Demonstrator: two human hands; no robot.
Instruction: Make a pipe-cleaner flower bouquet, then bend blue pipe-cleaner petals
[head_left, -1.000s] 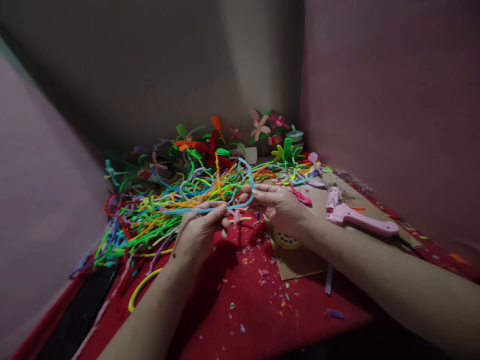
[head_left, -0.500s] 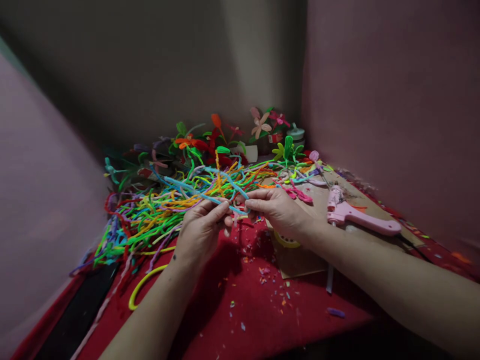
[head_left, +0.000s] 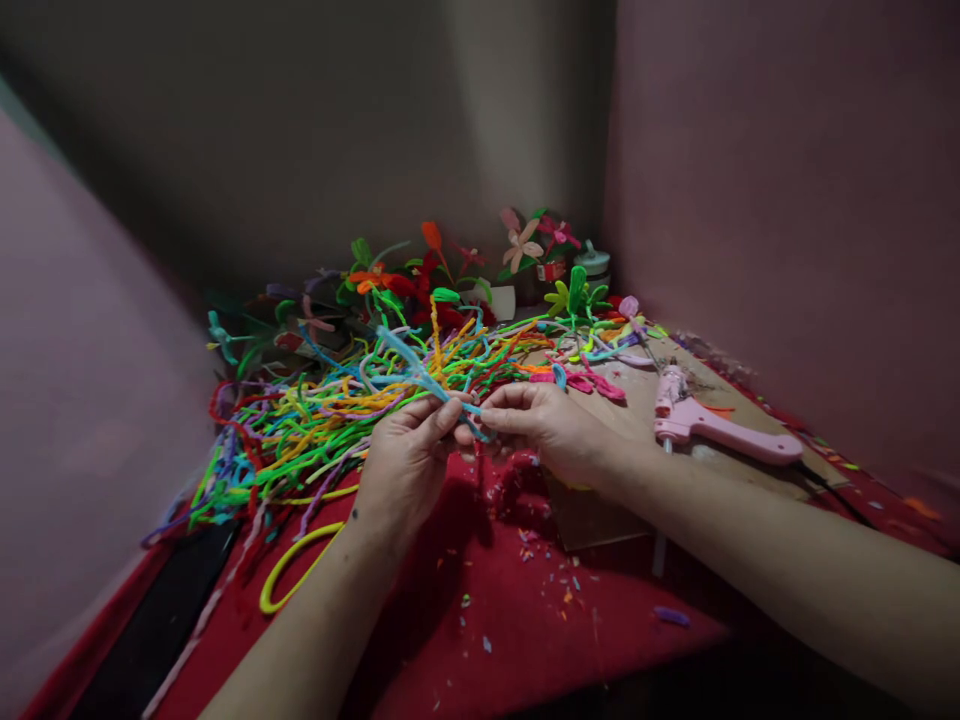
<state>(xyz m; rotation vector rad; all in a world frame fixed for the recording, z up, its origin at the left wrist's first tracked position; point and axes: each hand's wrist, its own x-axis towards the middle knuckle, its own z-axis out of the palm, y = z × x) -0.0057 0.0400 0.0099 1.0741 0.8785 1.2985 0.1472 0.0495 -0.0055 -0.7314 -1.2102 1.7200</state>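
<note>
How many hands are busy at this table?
2. The left hand pinches a blue fuzzy wire in front of the colourful pile; the right hand, nearer the pink glue gun, pinches it too. No other hands show.

Blue fuzzy stem [head_left: 411, 362] blurred, partly hidden by left fingers [head_left: 444, 418]; black strip [head_left: 159, 615] cut off below.

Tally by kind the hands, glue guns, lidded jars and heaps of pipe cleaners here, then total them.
Hands: 2 (left hand and right hand, both pinching light blue pipe cleaner)
Pink glue gun: 1
Lidded jar: 1
Heap of pipe cleaners: 1
Total: 5
Strands in the heap are too tangled to count.
</note>
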